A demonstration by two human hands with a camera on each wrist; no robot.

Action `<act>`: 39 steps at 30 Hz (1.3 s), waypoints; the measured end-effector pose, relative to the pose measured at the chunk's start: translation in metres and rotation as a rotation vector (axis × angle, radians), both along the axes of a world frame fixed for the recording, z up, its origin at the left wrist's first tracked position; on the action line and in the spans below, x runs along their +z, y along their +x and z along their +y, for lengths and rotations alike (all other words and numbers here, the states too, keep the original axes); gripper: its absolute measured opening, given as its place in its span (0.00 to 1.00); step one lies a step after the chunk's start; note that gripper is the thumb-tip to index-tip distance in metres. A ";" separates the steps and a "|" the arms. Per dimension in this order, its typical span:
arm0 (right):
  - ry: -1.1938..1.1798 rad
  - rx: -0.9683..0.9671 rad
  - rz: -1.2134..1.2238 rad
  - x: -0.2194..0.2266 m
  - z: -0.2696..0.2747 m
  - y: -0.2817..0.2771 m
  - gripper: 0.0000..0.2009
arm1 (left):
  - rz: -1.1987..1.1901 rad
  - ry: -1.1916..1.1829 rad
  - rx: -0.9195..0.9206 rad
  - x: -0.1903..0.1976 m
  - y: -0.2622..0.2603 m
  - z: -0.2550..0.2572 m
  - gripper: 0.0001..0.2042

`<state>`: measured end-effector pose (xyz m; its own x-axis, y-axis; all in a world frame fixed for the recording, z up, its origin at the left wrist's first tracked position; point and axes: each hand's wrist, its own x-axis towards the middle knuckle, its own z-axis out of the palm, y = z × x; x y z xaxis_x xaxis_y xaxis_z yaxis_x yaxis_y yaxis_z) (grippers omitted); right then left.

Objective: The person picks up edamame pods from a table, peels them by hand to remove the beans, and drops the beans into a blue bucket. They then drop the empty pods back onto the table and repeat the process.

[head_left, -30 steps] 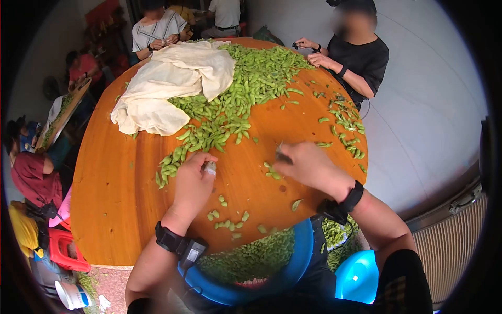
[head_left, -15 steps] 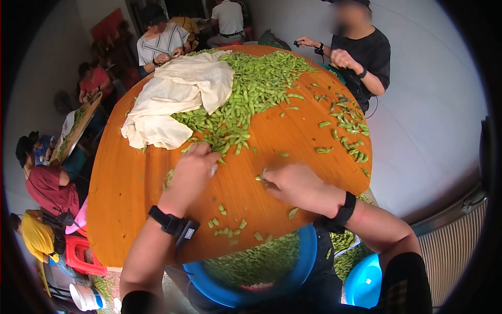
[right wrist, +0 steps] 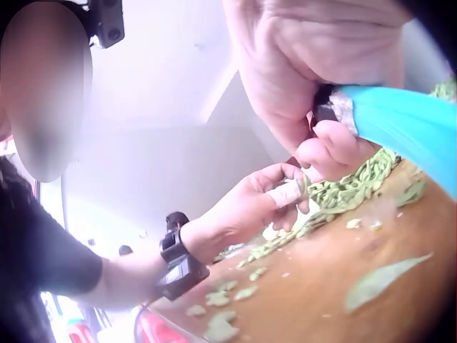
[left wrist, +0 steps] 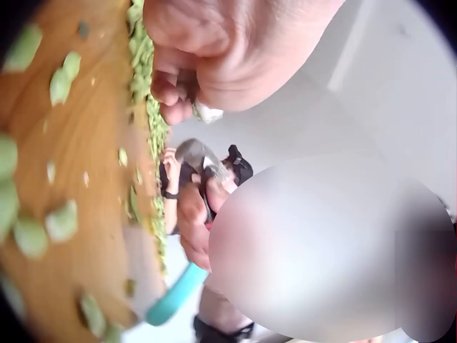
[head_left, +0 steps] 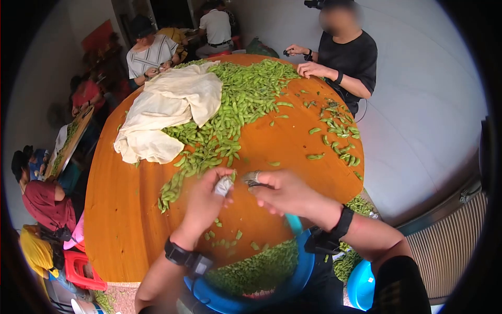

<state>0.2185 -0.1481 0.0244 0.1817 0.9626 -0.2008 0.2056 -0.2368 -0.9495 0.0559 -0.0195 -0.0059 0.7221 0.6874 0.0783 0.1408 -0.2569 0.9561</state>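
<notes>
Above the near part of the round table, my left hand (head_left: pixel 204 199) pinches a green soybean pod (right wrist: pixel 306 187) between thumb and fingertips, and a white wrap (right wrist: pixel 285 193) covers one digit. Facing it, close to the pod, my right hand (head_left: pixel 290 194) grips a tool with a turquoise handle (right wrist: pixel 400 121); the grey end (head_left: pixel 251 178) points at the left hand. My fingers hide the tool's middle, so I cannot tell its kind. Several short pods (head_left: pixel 224 243) lie under the hands. A blue tub (head_left: pixel 308 261) of pods stands below the table edge.
A pod heap (head_left: pixel 251 94) and a cream cloth (head_left: pixel 167 110) cover the far part of the wooden table (head_left: pixel 120 220). Loose pods (head_left: pixel 340 128) lie at the right. A person in black (head_left: pixel 348 57) and one in a striped top (head_left: pixel 151 55) sit across. A blue basin (head_left: pixel 361 285) stands lower right.
My left hand has come back from the heap's near end with a pod. My right hand has moved slightly left, bringing both hands close together, and the turquoise handle now shows.
</notes>
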 end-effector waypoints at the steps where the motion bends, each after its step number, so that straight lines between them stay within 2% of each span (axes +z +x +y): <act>1: 0.021 0.001 0.077 -0.003 0.001 -0.004 0.10 | -0.098 -0.124 -0.051 -0.004 0.000 -0.005 0.18; 2: 0.041 0.003 0.155 -0.006 0.002 -0.007 0.10 | -0.193 -0.251 -0.101 -0.008 -0.001 -0.008 0.18; 6: 0.038 -0.025 0.237 -0.010 0.000 -0.011 0.10 | -0.209 -0.241 -0.194 -0.013 -0.007 -0.007 0.23; 8: 0.036 -0.037 0.229 -0.010 -0.001 -0.014 0.09 | -0.206 -0.241 -0.181 -0.016 -0.008 -0.007 0.22; 11: 0.051 -0.050 0.231 -0.015 -0.002 -0.017 0.09 | -0.225 -0.111 -0.191 -0.023 -0.010 -0.009 0.21; 15: 0.095 -0.053 0.331 -0.021 -0.001 -0.018 0.08 | -0.236 -0.102 -0.218 -0.025 -0.011 -0.005 0.21; 20: 0.082 -0.065 0.394 -0.017 -0.006 -0.018 0.07 | -0.273 -0.431 -0.254 -0.021 -0.011 -0.005 0.21; 24: 0.098 -0.074 0.440 -0.016 -0.006 -0.021 0.06 | -0.288 -0.531 -0.312 -0.021 -0.014 -0.003 0.21; 26: 0.111 -0.072 0.455 -0.017 -0.005 -0.022 0.06 | -0.408 -0.687 -0.299 -0.021 -0.014 -0.005 0.20; 28: 0.124 -0.078 0.573 -0.018 -0.002 -0.022 0.05 | -0.397 -0.688 -0.307 -0.021 -0.016 -0.003 0.21; 30: 0.116 -0.088 0.576 -0.019 -0.001 -0.019 0.05 | -0.386 -0.688 -0.320 -0.024 -0.014 -0.005 0.21; 32: 0.109 -0.088 0.585 -0.018 0.000 -0.020 0.05 | -0.295 -0.328 -0.282 -0.029 -0.012 -0.005 0.22; 33: 0.124 -0.121 0.437 -0.017 0.001 -0.021 0.05 | -0.293 -0.327 -0.283 -0.026 -0.011 -0.008 0.22; 34: 0.137 -0.154 0.288 -0.016 0.001 -0.021 0.05 | -0.230 0.090 -0.226 -0.021 -0.009 -0.013 0.23; 35: 0.138 -0.158 0.287 -0.016 0.000 -0.022 0.05 | -0.160 0.505 -0.164 -0.017 -0.007 -0.017 0.25; 36: 0.172 -0.168 0.258 -0.017 -0.001 -0.022 0.05 | -0.161 0.502 -0.168 -0.012 -0.007 -0.021 0.25; 38: 0.199 -0.173 0.230 -0.017 -0.004 -0.026 0.05 | 0.049 0.778 -0.044 -0.006 -0.011 -0.027 0.29; 39: 0.211 -0.153 0.186 -0.014 -0.006 -0.030 0.06 | 0.053 0.774 -0.042 -0.007 -0.012 -0.026 0.29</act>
<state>0.1881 -0.1545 0.0106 0.3068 0.9508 -0.0432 0.0008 -0.0457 -0.9990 0.0442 -0.0453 -0.0131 0.7627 0.4226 0.4895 0.1567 -0.8551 0.4941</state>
